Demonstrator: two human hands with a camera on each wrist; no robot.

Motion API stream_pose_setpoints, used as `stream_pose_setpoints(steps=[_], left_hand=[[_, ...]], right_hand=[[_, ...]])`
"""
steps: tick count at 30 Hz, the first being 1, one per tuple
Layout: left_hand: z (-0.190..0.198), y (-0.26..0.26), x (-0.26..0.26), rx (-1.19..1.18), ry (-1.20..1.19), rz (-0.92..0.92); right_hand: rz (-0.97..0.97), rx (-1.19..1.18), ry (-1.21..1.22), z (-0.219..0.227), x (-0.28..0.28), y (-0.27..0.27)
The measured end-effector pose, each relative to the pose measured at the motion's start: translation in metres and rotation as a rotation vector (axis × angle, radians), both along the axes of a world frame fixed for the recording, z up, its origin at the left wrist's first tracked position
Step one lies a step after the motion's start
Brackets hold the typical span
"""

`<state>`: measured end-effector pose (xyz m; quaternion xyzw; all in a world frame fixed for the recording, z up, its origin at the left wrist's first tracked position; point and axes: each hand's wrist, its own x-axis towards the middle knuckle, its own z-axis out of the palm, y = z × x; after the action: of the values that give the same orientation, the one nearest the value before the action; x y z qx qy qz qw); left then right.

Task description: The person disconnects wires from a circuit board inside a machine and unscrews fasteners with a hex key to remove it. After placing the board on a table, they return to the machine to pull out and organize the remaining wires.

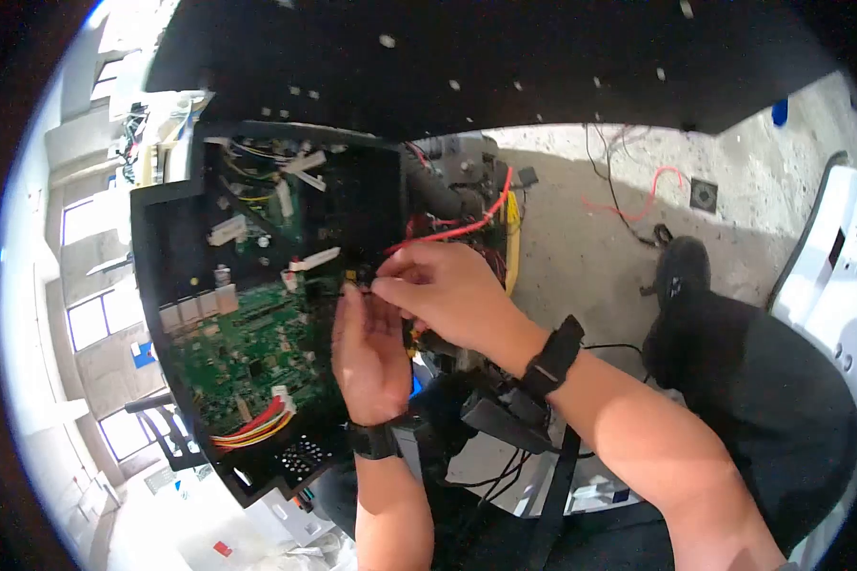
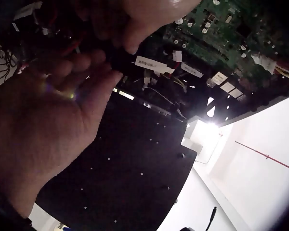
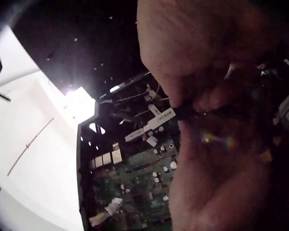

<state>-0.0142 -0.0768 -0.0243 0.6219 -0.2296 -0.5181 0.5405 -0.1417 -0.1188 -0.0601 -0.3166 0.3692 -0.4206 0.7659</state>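
An open black housing [image 1: 152,243] holds a green circuit board [image 1: 248,352] on the left in the head view. In front of its right part, my left hand [image 1: 373,357] has its palm up, fingers loosely bent and thumb raised. Beside that thumb, my right hand [image 1: 457,295] has its thumb and curled index finger together. A thin dark cable piece [image 3: 185,113] shows between the two hands in the right wrist view, apparently in the right hand's pinch; its far end is hidden. White labels [image 2: 154,65] hang on wires next to the fingers in the left wrist view.
A black panel [image 1: 505,67] with small holes stands over the work. Red cable [image 1: 462,230] and dark machine parts lie right of the housing. Loose wires and a small dark square [image 1: 704,195] are on the floor, near the person's shoe [image 1: 684,266]. White panels [image 1: 843,276] stand at far right.
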Motion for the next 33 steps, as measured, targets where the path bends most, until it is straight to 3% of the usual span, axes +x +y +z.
stream_pose_setpoints(steps=[2,7,9,22,28,31,33], left_hand=[[-0.002,0.001,0.003,0.005,-0.04,0.004],[0.01,-0.01,-0.008,0.087,0.018,0.004],[0.013,-0.013,-0.007,0.071,0.01,-0.065],[0.009,-0.017,0.002,0.067,0.162,-0.055],[0.008,-0.011,0.004,0.098,0.131,-0.128],[0.011,-0.001,-0.013,0.123,-0.114,-0.064],[0.012,0.017,-0.002,0.134,-0.096,-0.098]], right_hand=[[-0.131,-0.337,0.15,-0.006,0.006,0.003],[-0.224,-0.579,0.463,-0.012,0.02,0.004],[-0.22,-0.551,0.447,-0.011,0.024,0.002],[-0.205,-0.472,0.422,-0.007,0.022,-0.003],[-0.174,-0.473,0.379,-0.009,0.018,-0.001],[-0.186,-0.433,0.415,-0.013,0.009,-0.008],[-0.203,-0.455,0.391,-0.015,0.002,-0.017]])
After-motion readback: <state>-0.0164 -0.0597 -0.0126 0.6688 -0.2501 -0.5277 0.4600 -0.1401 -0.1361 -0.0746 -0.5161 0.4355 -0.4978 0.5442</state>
